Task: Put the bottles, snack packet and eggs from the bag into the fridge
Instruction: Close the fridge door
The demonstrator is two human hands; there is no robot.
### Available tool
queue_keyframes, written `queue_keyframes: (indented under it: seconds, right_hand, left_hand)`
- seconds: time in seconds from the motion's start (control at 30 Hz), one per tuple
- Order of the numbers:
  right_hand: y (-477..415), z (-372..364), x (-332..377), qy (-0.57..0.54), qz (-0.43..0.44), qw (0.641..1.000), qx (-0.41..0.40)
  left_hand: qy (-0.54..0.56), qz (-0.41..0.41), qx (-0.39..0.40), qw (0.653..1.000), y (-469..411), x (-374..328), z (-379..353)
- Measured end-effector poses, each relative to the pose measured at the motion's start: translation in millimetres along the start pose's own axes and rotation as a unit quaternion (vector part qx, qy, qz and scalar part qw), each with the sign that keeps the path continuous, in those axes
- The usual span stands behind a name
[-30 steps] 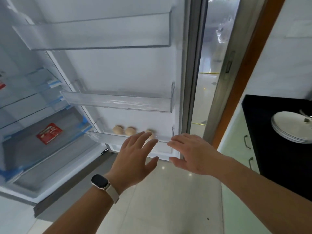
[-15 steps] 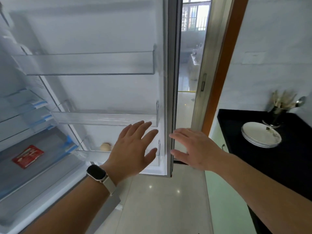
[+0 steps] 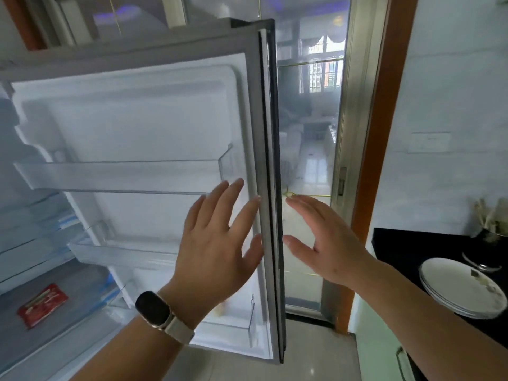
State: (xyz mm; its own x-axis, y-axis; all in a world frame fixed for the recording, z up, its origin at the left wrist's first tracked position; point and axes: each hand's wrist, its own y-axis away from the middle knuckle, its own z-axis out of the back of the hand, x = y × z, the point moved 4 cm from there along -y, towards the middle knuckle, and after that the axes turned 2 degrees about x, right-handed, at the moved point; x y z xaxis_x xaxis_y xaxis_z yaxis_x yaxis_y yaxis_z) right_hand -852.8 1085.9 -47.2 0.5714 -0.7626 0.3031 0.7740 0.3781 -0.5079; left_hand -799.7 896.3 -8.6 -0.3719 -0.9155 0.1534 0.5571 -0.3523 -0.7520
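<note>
At the edge of the fridge door (image 3: 143, 119), left hand (image 3: 217, 248) and right hand (image 3: 327, 243) are hovering, fingers (image 3: 233, 198) spread, holding nothing; door judged rigid, best pushed there.

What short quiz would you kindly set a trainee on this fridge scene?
1. True or false: the left hand grips a bottle.
2. Where does the red snack packet lie? A in the left hand; B inside the fridge; C out of view.
3. Which wrist wears the watch?
Key: 1 false; 2 B; 3 left.
</note>
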Motion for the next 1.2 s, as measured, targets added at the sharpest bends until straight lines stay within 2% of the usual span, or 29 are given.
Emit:
queue_keyframes:
  seconds: [0.1, 0.2, 0.43, 0.57, 0.67, 0.93, 1.2]
  right_hand:
    - [-29, 10, -21, -0.062, 0.023, 0.997, -0.048]
    - [-57, 14, -40, -0.129, 0.044, 0.988, -0.068]
    - [-108, -2, -61, -0.267, 0.074, 0.959, -0.057]
    - [-118, -20, -59, -0.398, 0.067, 0.915, -0.013]
    - [-118, -31, -55, -0.416, 0.075, 0.906, 0.005]
    - [-110, -43, -48, -0.42, 0.08, 0.904, -0.027]
    - [-71, -29, 0, -0.477, 0.104, 0.869, -0.078]
  left_hand:
    - [-0.035, 0.002, -0.067, 0.997, -35, -14, 3]
    - [-0.071, -0.004, -0.09, 0.993, -63, -29, -3]
    - [-0.125, 0.029, -0.071, 0.989, -100, -45, -25]
    - [-0.18, 0.091, -0.02, 0.979, -105, -32, -39]
    - [-0.212, 0.093, -0.001, 0.973, -101, -23, -45]
    - [-0.242, 0.053, -0.036, 0.968, -87, -18, -40]
    - [-0.219, 0.008, -0.075, 0.973, -45, -9, 3]
